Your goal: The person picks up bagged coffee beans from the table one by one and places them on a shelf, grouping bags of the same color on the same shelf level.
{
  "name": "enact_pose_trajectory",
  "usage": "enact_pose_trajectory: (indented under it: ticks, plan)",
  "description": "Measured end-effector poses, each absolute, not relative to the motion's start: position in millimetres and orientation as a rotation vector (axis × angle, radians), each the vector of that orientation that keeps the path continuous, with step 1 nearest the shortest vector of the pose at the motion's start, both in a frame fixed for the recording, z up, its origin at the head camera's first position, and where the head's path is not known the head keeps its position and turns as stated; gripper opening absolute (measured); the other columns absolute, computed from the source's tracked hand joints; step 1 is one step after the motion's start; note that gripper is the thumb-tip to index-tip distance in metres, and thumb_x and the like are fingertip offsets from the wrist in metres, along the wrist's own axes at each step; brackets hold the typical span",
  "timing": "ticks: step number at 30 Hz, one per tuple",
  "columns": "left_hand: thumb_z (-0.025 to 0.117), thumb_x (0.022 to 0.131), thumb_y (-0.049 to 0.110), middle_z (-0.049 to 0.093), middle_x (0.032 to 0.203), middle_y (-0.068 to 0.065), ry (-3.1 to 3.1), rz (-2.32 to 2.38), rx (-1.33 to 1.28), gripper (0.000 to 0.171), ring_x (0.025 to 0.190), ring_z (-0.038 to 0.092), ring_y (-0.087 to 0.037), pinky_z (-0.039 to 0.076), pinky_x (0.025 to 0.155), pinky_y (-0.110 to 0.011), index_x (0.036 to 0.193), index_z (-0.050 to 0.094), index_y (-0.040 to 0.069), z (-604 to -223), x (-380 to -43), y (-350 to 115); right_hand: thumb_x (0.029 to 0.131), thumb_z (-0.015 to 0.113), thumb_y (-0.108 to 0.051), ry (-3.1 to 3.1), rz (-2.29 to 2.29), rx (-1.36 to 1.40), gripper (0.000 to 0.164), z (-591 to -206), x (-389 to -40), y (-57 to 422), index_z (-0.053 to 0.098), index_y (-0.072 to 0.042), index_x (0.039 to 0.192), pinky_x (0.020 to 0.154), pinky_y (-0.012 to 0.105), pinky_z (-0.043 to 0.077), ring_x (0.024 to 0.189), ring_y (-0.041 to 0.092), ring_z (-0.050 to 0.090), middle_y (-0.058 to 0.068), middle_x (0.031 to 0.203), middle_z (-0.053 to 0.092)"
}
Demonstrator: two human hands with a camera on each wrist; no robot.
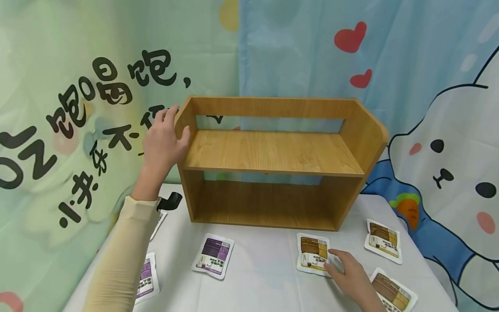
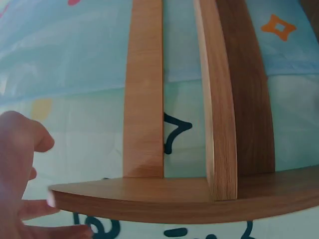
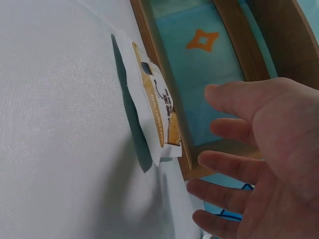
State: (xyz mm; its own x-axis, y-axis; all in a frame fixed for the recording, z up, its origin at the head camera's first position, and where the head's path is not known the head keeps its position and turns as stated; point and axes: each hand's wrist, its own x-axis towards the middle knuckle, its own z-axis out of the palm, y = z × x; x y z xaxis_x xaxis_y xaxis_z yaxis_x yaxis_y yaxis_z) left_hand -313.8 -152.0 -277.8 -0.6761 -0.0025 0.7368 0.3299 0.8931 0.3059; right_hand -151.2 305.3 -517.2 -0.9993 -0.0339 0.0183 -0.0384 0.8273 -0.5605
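A wooden two-tier shelf (image 1: 273, 151) stands on the white-covered table, its tiers bare. Beside the top of its left side panel (image 2: 149, 199) is my left hand (image 1: 165, 138), thumb apart from the fingers. In the left wrist view its fingertips reach the panel's end; whether they press on it I cannot tell. Low over the table, my right hand (image 1: 351, 277) is at the right edge of a brown-and-white coffee packet (image 1: 313, 253). The right wrist view has that hand (image 3: 269, 164) with fingers spread and nothing held, the packet (image 3: 157, 102) lying beyond them.
A purple-and-white packet (image 1: 213, 255) lies left of centre, another (image 1: 147, 277) partly behind the left sleeve. Two more brown packets, one far right (image 1: 383, 240) and one nearer (image 1: 393, 292), flank the right hand. Printed curtains (image 1: 288, 52) hang close behind the shelf.
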Motion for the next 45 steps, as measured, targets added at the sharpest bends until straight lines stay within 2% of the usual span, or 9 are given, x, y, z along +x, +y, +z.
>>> enact_pose_trajectory:
  ticks: [4,7,13,16,24,31,36,41,45]
  plan:
    - [0.057,0.093,0.034,0.058,0.127,-0.020,-2.338,-0.614,-0.204,0.057,0.089,0.063,-0.041,0.051,0.067,-0.053,0.145,0.045,0.013,-275.2,-325.8,-147.8,0.094,0.064,-0.027,-3.006,0.904,0.045,0.051,-514.2,-153.5,311.1,0.052,0.006,0.131,0.097,0.061,0.035,0.122,0.051,0.042,0.033,0.131,0.049]
    - [0.057,0.093,0.030,0.063,0.121,-0.020,-2.330,-0.664,-0.191,0.055,0.090,0.064,-0.039,0.051,0.066,-0.053,0.144,0.046,0.012,-278.5,-331.6,-146.6,0.095,0.063,-0.027,-3.002,0.888,0.048,0.051,-510.4,-156.3,316.1,0.051,0.006,0.132,0.096,0.061,0.036,0.122,0.051,0.042,0.032,0.131,0.048]
    - [0.054,0.095,0.023,0.069,0.102,-0.022,-2.256,-0.694,-0.133,0.046,0.072,0.065,-0.036,0.047,0.054,-0.047,0.139,0.051,0.011,-296.3,-337.0,-149.3,0.095,0.062,-0.028,-3.039,0.944,0.021,0.054,-504.3,-160.9,318.2,0.048,0.007,0.135,0.097,0.062,0.034,0.124,0.053,0.039,0.035,0.134,0.044]
    - [0.054,0.096,0.021,0.069,0.099,-0.023,-2.199,-0.693,-0.159,0.042,0.071,0.066,-0.038,0.048,0.053,-0.047,0.136,0.054,0.009,-303.5,-338.5,-150.3,0.094,0.063,-0.031,-3.059,0.962,-0.042,0.058,-506.3,-163.8,315.4,0.046,0.007,0.136,0.097,0.062,0.034,0.124,0.053,0.039,0.035,0.134,0.043]
    - [0.052,0.096,0.021,0.069,0.099,-0.023,-2.157,-0.673,-0.165,0.038,0.075,0.067,-0.040,0.050,0.058,-0.051,0.131,0.057,0.009,-305.3,-342.8,-151.9,0.082,0.064,-0.064,-3.114,0.927,-0.198,0.090,-519.5,-173.4,299.3,0.043,0.002,0.141,0.096,0.065,0.033,0.125,0.055,0.036,0.037,0.136,0.038]
    - [0.053,0.097,0.020,0.070,0.100,-0.022,-2.156,-0.701,-0.142,0.036,0.076,0.068,-0.040,0.051,0.059,-0.049,0.131,0.058,0.010,-305.5,-342.3,-148.7,0.074,0.065,-0.072,-3.136,0.752,-0.248,0.102,-526.2,-178.2,286.4,0.041,-0.001,0.143,0.083,0.065,0.041,0.113,0.055,0.046,0.038,0.128,0.044]
    - [0.053,0.096,0.017,0.070,0.099,-0.023,-2.140,-0.685,-0.165,0.036,0.071,0.067,-0.040,0.051,0.057,-0.048,0.131,0.058,0.009,-310.7,-341.2,-147.6,0.071,0.071,-0.069,-3.137,0.765,-0.335,0.104,-537.7,-181.1,278.2,0.040,-0.002,0.144,0.080,0.062,0.045,0.103,0.048,0.053,0.036,0.120,0.045]
    - [0.054,0.096,0.018,0.070,0.097,-0.022,-2.063,-0.665,-0.171,0.035,0.059,0.062,-0.037,0.046,0.051,-0.047,0.130,0.058,0.010,-319.1,-346.2,-149.8,0.067,0.078,-0.063,-3.076,0.853,-0.359,0.105,-543.3,-185.8,271.4,0.039,-0.002,0.144,0.076,0.056,0.046,0.090,0.040,0.057,0.034,0.112,0.045]
    - [0.053,0.096,0.018,0.070,0.093,-0.023,-2.023,-0.650,-0.186,0.034,0.054,0.058,-0.036,0.043,0.048,-0.047,0.129,0.058,0.009,-320.3,-348.8,-150.6,0.067,0.081,-0.059,-3.013,0.935,-0.365,0.102,-542.4,-188.0,266.8,0.040,-0.005,0.144,0.078,0.056,0.045,0.095,0.040,0.056,0.032,0.115,0.051]
